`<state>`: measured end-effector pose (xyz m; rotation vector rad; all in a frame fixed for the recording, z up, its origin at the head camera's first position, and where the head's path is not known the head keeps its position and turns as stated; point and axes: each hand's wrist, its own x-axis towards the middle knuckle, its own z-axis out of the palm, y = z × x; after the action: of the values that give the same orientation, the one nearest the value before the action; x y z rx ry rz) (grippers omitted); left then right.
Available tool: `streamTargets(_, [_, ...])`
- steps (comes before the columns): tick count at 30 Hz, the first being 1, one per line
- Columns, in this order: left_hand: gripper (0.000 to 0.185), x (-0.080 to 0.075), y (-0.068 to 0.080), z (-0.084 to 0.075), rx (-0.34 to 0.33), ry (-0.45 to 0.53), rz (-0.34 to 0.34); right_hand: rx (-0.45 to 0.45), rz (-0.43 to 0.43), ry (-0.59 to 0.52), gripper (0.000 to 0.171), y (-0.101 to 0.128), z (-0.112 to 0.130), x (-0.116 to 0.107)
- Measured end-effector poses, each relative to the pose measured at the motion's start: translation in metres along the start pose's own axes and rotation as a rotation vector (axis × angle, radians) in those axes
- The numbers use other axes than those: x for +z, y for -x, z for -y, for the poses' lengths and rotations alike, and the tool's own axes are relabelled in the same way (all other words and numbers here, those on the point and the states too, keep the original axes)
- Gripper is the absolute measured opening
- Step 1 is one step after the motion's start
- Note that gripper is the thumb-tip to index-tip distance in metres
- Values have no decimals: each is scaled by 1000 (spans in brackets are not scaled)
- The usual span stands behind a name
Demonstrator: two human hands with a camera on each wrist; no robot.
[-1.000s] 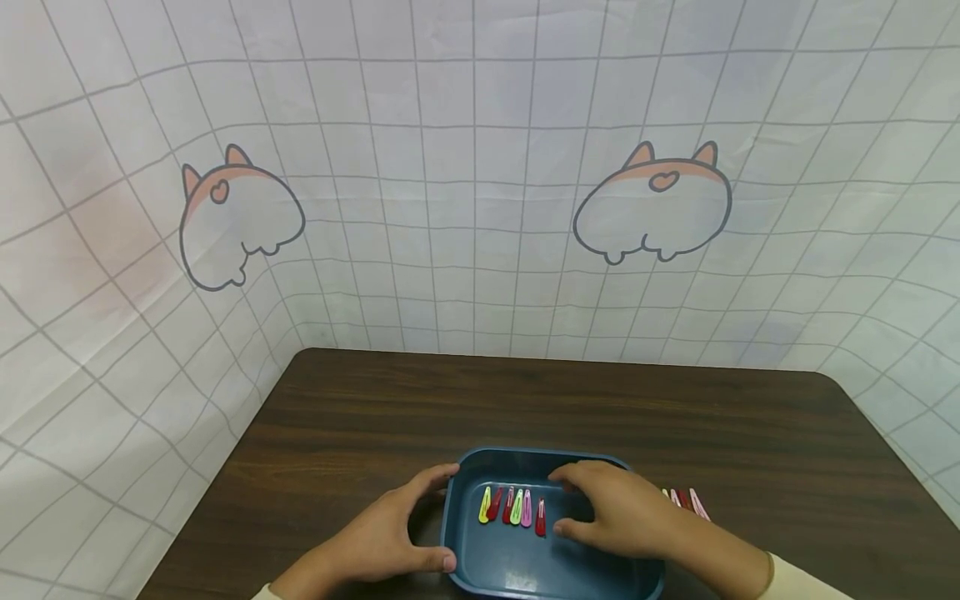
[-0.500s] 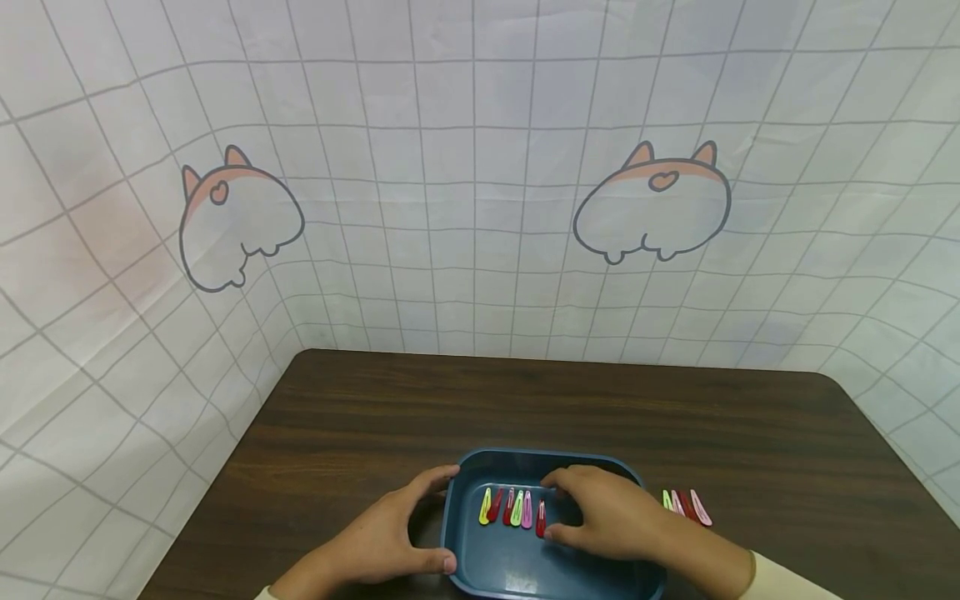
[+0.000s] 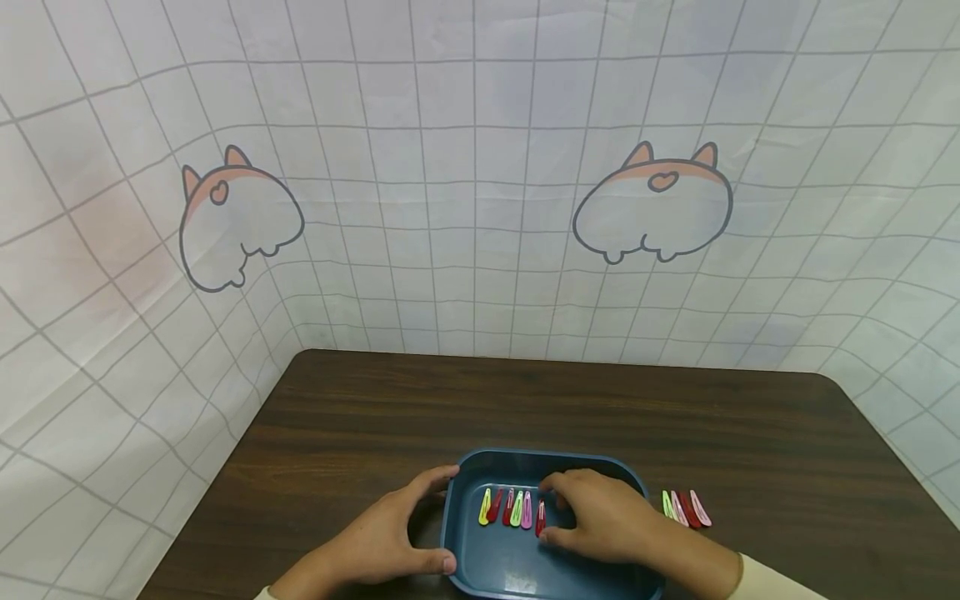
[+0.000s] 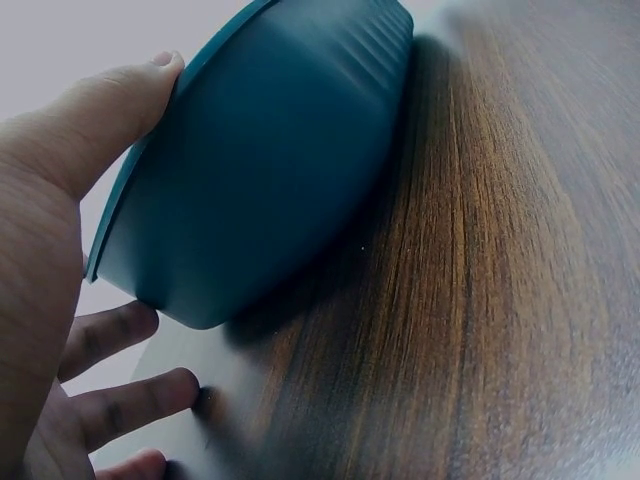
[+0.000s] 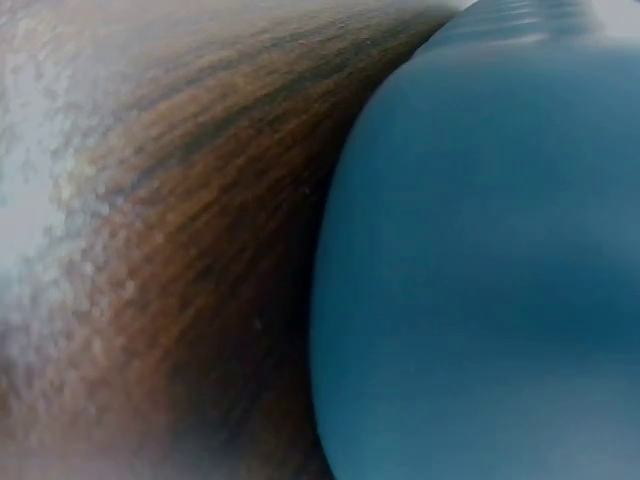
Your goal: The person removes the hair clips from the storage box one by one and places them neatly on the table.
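Hair clips (image 3: 510,507) in yellow, red, green and pink lie in a row inside the blue tray (image 3: 487,567), which sits at the near edge of the counter (image 3: 525,408). From my seat I see the left hand (image 3: 378,537) gripping the tray's left wall, thumb on the rim, while the right hand (image 3: 603,517) reaches into the tray, fingertips pinching the dark red clip (image 3: 540,517) at the row's right end. More clips (image 3: 686,507) lie on the counter just right of the tray.
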<state>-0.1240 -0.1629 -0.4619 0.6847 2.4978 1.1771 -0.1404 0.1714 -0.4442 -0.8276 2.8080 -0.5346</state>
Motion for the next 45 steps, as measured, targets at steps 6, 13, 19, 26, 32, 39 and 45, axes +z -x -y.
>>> streamTargets(6, [96, 0, 0, 2, 19, 9, 5, 10, 25, 0, 63, -3, -1, 4])
streamTargets(13, [95, 0, 0, 3, 17, 14, 11, 4, 20, -4, 61, -4, -3, 7])
streamTargets(19, [94, 1, 1, 3, 8, 11, 9, 16, 34, -10, 62, -5, -1, 7])
streamTargets(26, [95, 0, 0, 2, 17, 11, 8, 8, 27, 10, 61, -5, -1, 8])
streamTargets(32, [96, -1, 0, 2, 20, 10, 9, -3, 24, 30, 60, -6, -1, 8])
streamTargets(39, [96, -2, 0, 1, 18, 13, 12, -2, 33, 47, 62, -8, -1, 8])
streamTargets(45, [96, -2, 0, 0, 23, 9, 8, -11, 29, 69, 62, -8, -1, 8])
